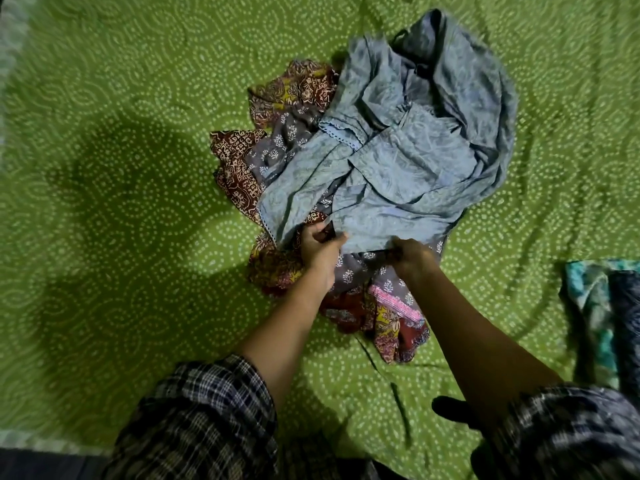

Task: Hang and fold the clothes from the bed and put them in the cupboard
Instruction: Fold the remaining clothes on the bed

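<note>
A crumpled grey-blue garment (pixel 415 143) lies on top of a heap of clothes in the middle of the bed. Under it show a maroon printed cloth (pixel 239 168) and a grey cloth with white flower motifs (pixel 360 275). My left hand (pixel 320 249) grips the near edge of the grey-blue garment, fingers curled round the fabric. My right hand (pixel 412 256) pinches the same edge a little to the right. Both forearms reach out from checked sleeves.
The bed is covered by a green sheet with white dotted circles (pixel 121 168). A teal and dark blue patterned cloth (pixel 606 313) lies at the right edge. The bed's edge runs along the bottom left. My shadow falls on the sheet at left.
</note>
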Motion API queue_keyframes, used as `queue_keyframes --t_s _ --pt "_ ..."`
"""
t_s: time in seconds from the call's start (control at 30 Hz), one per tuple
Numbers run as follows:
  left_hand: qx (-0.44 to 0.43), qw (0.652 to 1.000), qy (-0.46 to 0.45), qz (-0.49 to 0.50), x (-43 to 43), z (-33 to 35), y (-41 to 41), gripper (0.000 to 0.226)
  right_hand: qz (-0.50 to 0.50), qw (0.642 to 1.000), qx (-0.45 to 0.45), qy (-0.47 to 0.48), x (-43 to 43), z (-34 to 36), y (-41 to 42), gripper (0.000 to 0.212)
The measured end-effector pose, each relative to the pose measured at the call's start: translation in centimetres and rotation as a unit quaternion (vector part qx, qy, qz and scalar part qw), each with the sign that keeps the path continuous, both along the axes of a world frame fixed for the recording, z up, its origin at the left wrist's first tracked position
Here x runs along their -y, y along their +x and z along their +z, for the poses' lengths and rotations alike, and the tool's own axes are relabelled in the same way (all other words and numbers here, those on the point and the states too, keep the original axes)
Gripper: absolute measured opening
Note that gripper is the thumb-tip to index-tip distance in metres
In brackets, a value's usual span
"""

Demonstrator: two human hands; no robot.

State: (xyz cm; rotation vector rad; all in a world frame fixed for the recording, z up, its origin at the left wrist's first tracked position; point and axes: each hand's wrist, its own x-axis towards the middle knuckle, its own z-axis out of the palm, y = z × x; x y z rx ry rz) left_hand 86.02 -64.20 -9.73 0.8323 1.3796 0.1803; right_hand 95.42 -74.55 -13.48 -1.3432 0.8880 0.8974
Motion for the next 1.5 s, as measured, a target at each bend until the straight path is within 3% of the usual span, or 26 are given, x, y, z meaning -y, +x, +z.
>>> queue_keyframes --t_s 0.13,0.2,0.27,0.43,0.57,0.67,0.8,1.0,1.1,1.27,1.37,1.4,1.5 --pt "-0.032 0.997 0.058 -0.033 0.5 1.1 0.1 0.046 -0.003 1.0 0.027 -0.01 0.6 1.8 0.2 0.021" --pt "-0.046 0.989 0.107 -0.087 0.8 2.9 0.2 0.046 -0.003 0.998 0.059 -0.01 0.8 3.7 0.4 0.009" --pt "-0.024 0.977 0.145 -0.156 1.4 5.4 0.4 0.049 0.013 0.994 0.105 -0.013 0.9 6.2 0.5 0.014" --pt "0.05 0.911 0.249 -0.325 2.9 11.2 1.1 0.071 0.101 0.97 0.22 0.034 1.9 14.1 -0.5 0.031" --pt "0.084 0.859 0.315 -0.395 4.4 16.0 1.7 0.075 0.179 0.935 0.299 0.065 3.2 20.5 -1.5 0.015" --pt "0.126 0.841 0.345 -0.396 5.5 20.2 1.9 0.06 0.205 0.905 0.364 0.085 4.2 25.6 -1.8 0.01" --pt "0.086 0.818 0.44 -0.361 5.8 26.3 1.8 0.038 0.243 0.854 0.446 0.117 5.4 31.2 -2.1 0.011" --pt "0.043 0.713 0.582 -0.388 5.9 35.3 1.0 0.037 0.157 0.833 0.488 0.211 7.1 38.0 -2.5 0.004" --pt "0.073 0.719 0.602 -0.338 5.4 38.1 0.4 0.029 0.137 0.819 0.532 0.168 7.4 39.3 -1.8 0.01" --pt "0.092 0.74 0.603 -0.282 4.3 40.8 -0.2 0.033 0.302 0.765 0.563 0.082 6.4 39.8 0.1 0.038" --pt "0.104 0.745 0.609 -0.251 4.1 41.6 -0.3 0.033 0.374 0.739 0.558 0.043 4.6 39.5 0.5 0.015" --pt "0.109 0.747 0.608 -0.245 4.0 42.0 -0.3 0.033 0.375 0.734 0.566 0.019 4.0 39.8 0.6 0.005" --pt "0.117 0.751 0.609 -0.227 3.1 44.0 -0.1 0.034 0.28 0.739 0.612 -0.028 2.5 43.2 1.6 0.021"
